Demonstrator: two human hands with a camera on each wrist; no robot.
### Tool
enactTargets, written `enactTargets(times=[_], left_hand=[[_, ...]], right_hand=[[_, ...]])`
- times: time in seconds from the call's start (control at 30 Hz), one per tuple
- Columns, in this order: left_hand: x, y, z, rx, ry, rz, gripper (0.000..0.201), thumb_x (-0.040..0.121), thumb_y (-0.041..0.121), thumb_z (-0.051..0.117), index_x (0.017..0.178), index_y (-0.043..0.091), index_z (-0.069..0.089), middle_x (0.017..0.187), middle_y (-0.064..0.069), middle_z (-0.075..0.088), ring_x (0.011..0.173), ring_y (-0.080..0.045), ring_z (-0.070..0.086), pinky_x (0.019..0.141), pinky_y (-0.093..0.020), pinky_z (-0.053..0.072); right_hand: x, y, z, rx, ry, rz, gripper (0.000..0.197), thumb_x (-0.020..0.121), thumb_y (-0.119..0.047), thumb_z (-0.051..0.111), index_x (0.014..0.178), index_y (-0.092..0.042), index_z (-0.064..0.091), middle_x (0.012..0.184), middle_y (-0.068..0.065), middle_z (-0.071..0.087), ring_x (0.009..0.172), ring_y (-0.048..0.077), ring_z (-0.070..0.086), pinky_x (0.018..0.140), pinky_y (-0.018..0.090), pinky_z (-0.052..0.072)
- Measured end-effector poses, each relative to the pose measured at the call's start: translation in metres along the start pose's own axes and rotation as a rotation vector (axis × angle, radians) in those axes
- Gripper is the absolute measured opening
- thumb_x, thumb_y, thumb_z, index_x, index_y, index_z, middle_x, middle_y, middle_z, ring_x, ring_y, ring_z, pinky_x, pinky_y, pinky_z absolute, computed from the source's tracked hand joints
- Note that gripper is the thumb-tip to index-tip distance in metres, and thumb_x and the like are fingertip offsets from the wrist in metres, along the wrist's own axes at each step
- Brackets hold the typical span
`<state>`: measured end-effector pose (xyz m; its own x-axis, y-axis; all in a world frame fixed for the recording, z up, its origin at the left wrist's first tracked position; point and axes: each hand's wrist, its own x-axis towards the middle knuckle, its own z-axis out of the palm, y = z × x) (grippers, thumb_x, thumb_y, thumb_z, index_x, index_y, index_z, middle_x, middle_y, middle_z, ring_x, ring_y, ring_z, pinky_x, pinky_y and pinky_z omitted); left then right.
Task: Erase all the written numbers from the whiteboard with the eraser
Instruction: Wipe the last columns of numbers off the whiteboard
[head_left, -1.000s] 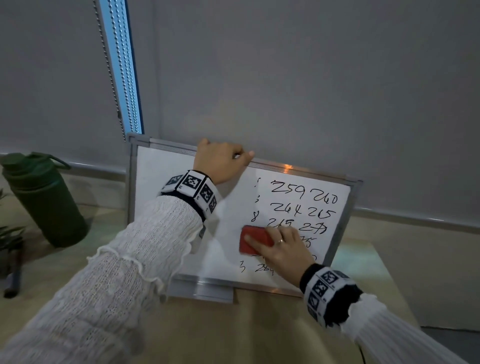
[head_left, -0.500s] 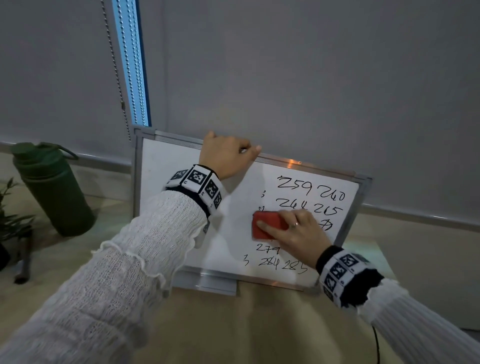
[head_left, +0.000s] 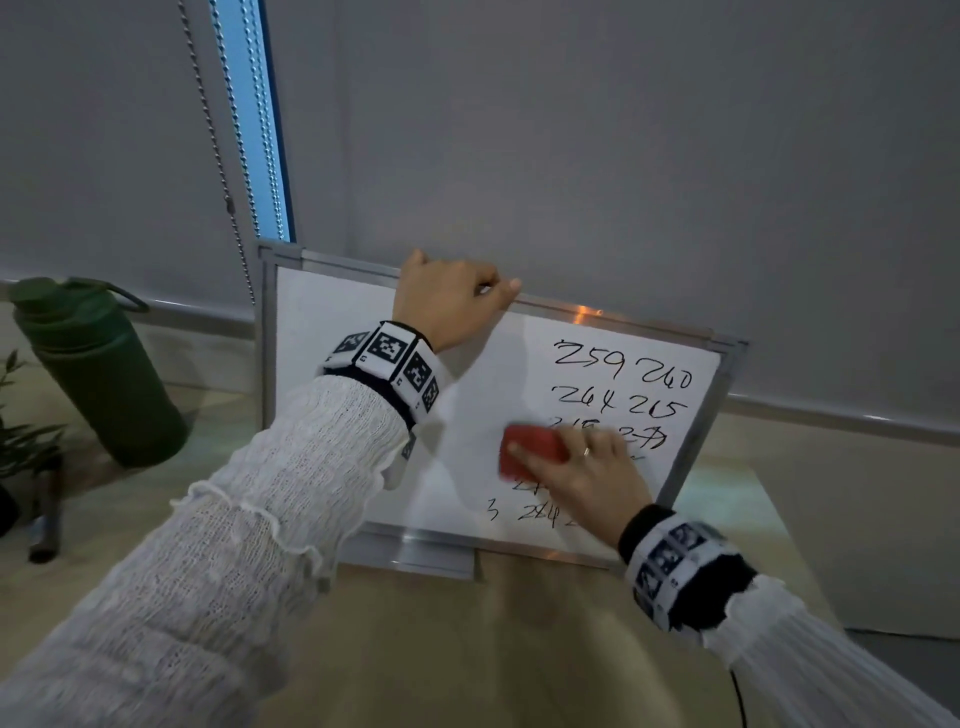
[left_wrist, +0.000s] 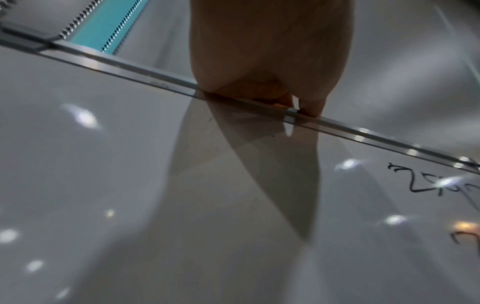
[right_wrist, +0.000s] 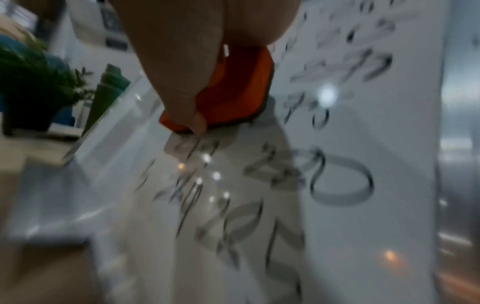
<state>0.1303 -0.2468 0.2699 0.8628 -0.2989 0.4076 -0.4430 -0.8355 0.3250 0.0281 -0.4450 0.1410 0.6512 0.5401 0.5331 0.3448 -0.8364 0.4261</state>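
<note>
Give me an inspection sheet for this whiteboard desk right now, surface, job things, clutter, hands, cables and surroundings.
Surface: tan tabletop, whiteboard propped on it against the wall.
Job's things: red eraser pressed on the board; numbers remain on the right part, left part wiped.
Clutter: green bottle, plant, dark tool at left.
Hands: left hand grips the top frame; right hand holds the eraser.
Cables: thin dark cable at the lower right.
Surroundings: grey blind, bead chain.
</note>
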Motion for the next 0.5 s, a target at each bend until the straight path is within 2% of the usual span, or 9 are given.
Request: enactTargets(times=[0.07,0.13,0.2,0.27,0.3,0.37,0.4,0.43,0.5], left_hand=[[0.001,-0.001,0.001,0.01,-0.007,-0.001,0.044,0.094,0.05,0.033,0.091,0.021,0.066,0.092,-0.007,0.072,0.096,-0.026,0.063,0.094,-0.036,0.027],[0.001,0.0,0.002,-0.002,-0.005,-0.012,0.044,0.094,0.05,0.034,0.09,0.02,0.066,0.089,-0.006,0.071,0.095,-0.026,0.062,0.096,-0.036,0.026],[0.001,0.0,0.002,-0.011,-0.013,-0.022,0.043,0.094,0.049,0.034,0.088,0.02,0.066,0.081,-0.003,0.066,0.093,-0.026,0.062,0.097,-0.036,0.026],[0.003,0.001,0.002,-0.004,-0.02,-0.029,0.043,0.094,0.049,0.034,0.086,0.019,0.065,0.074,0.0,0.058,0.092,-0.026,0.062,0.095,-0.036,0.026],[0.003,0.001,0.002,0.003,-0.026,-0.032,0.044,0.094,0.048,0.034,0.085,0.018,0.065,0.073,0.0,0.056,0.091,-0.027,0.062,0.094,-0.036,0.027],[0.003,0.0,0.002,0.015,-0.024,-0.027,0.044,0.094,0.048,0.034,0.085,0.017,0.065,0.075,-0.004,0.061,0.09,-0.027,0.062,0.091,-0.035,0.027],[0.003,0.001,0.001,0.015,-0.016,-0.024,0.045,0.094,0.048,0.034,0.085,0.016,0.065,0.078,-0.007,0.065,0.09,-0.027,0.062,0.091,-0.035,0.027],[0.002,0.001,0.0,0.011,-0.009,-0.021,0.045,0.094,0.048,0.034,0.085,0.016,0.065,0.081,-0.008,0.068,0.09,-0.027,0.062,0.09,-0.035,0.026],[0.0,0.001,0.0,0.017,-0.003,-0.018,0.046,0.094,0.048,0.034,0.087,0.014,0.065,0.082,-0.008,0.068,0.089,-0.027,0.062,0.09,-0.035,0.026]], right_hand=[[0.025,0.017,-0.015,0.03,0.116,0.171,0.071,0.06,-0.029,0.079,0.122,-0.036,0.046,0.1,0.009,0.036,0.081,0.022,0.033,0.076,0.037,0.033],[0.042,0.03,-0.023,0.046,0.157,0.299,0.065,0.067,-0.034,0.07,0.126,-0.034,0.041,0.104,0.008,0.033,0.086,0.024,0.03,0.078,0.044,0.041],[0.037,0.028,-0.017,0.033,0.135,0.319,0.073,0.065,-0.034,0.077,0.127,-0.032,0.04,0.106,0.008,0.034,0.088,0.025,0.031,0.078,0.045,0.042],[0.008,0.01,0.003,0.015,0.065,0.21,0.087,0.051,-0.031,0.085,0.126,-0.031,0.041,0.103,0.009,0.036,0.087,0.025,0.035,0.078,0.04,0.037],[-0.012,-0.003,0.015,-0.005,0.016,0.101,0.086,0.048,-0.029,0.084,0.124,-0.032,0.042,0.101,0.009,0.038,0.085,0.025,0.037,0.076,0.04,0.033],[-0.051,-0.023,0.031,-0.047,-0.07,-0.15,0.068,0.057,-0.029,0.072,0.121,-0.037,0.05,0.098,0.009,0.039,0.081,0.026,0.045,0.075,0.04,0.032],[-0.062,-0.027,0.034,-0.051,-0.09,-0.229,0.06,0.061,-0.029,0.066,0.119,-0.039,0.055,0.096,0.009,0.039,0.08,0.027,0.047,0.075,0.04,0.033],[-0.063,-0.026,0.033,-0.056,-0.091,-0.276,0.058,0.061,-0.029,0.065,0.116,-0.041,0.057,0.096,0.008,0.039,0.079,0.026,0.047,0.075,0.039,0.038],[-0.047,-0.018,0.025,-0.062,-0.053,-0.268,0.069,0.053,-0.03,0.076,0.117,-0.041,0.052,0.097,0.007,0.041,0.08,0.024,0.042,0.071,0.036,0.045]])
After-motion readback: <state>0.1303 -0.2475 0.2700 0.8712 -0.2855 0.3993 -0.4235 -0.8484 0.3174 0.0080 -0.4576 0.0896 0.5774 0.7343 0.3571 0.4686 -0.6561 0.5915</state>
